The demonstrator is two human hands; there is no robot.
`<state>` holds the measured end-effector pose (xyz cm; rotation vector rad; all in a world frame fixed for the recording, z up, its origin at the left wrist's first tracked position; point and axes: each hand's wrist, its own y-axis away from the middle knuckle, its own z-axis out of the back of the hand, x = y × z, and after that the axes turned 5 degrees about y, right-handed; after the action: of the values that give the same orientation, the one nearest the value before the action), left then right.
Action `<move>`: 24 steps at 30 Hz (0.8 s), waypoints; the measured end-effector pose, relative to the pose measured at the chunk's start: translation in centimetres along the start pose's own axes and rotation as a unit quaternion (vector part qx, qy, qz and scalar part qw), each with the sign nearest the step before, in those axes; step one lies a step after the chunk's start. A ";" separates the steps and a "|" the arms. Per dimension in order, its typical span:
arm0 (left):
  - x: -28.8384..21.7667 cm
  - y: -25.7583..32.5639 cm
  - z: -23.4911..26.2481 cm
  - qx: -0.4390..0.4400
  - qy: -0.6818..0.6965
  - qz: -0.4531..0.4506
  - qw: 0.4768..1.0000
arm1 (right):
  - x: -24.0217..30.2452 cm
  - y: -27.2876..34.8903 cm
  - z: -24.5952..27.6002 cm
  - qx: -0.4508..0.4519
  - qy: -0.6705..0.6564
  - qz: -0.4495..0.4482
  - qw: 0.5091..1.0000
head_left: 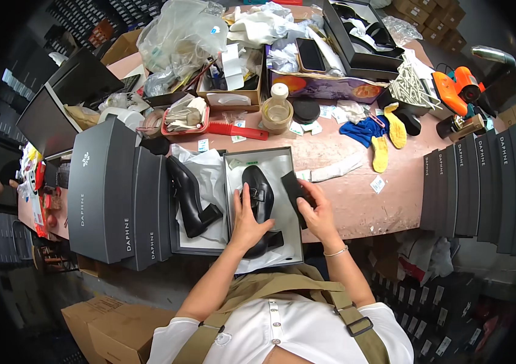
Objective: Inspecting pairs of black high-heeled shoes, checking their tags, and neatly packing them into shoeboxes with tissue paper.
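Observation:
My left hand (249,222) lies over a black heeled shoe (259,182) in an open grey shoe box (296,246), fingers stretched out and thumb apart. Part of the shoe is hidden beneath this hand. At the box's right edge, my right hand (318,213) grips a dark, flat rectangular piece (293,193) between thumb and fingers; its exact kind I cannot make out. A second black heeled shoe (188,197) rests on white tissue paper (212,176) just left of the box, in what appears to be the box's other half.
Closed grey shoe boxes (101,200) stand at the left, and more boxes (479,188) line the right. Behind the shoes are a red brush (237,130), a glass jar (277,112) and a blue cloth (362,130). An orange tool (455,91) stands farther right.

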<state>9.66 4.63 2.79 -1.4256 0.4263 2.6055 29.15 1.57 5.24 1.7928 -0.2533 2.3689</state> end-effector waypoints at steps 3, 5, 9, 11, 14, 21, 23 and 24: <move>-0.7 0.8 2.2 -0.020 0.009 -0.064 0.998 | -1.2 -0.2 1.3 -0.042 -0.052 0.009 0.998; -2.0 1.6 4.9 0.003 0.187 -0.085 0.979 | -0.4 -0.1 2.8 -0.006 -0.125 -0.030 0.992; -3.5 3.1 7.9 0.176 0.524 -0.043 0.832 | 7.0 1.5 2.2 -0.026 -0.027 0.087 0.995; -2.8 4.1 7.5 0.235 0.521 -0.071 0.818 | 10.4 2.0 0.0 0.017 0.119 0.306 0.944; -1.1 6.9 6.1 0.265 0.545 0.032 0.795 | 9.9 1.5 -3.2 0.043 0.200 0.308 0.929; 0.0 7.9 6.4 0.248 0.564 -0.016 0.787 | 11.2 6.0 -4.7 0.069 0.247 0.322 0.911; -1.3 9.0 6.5 0.253 0.551 0.043 0.794 | 9.0 2.1 -4.4 -0.019 0.249 0.268 0.931; -2.0 9.1 6.4 0.280 0.544 0.054 0.789 | 8.4 -0.2 -3.7 -0.074 0.251 0.227 0.938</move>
<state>3.30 -1.94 9.41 -2.4699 1.2628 1.1772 23.50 2.81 12.36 1.0900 -0.8189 2.9182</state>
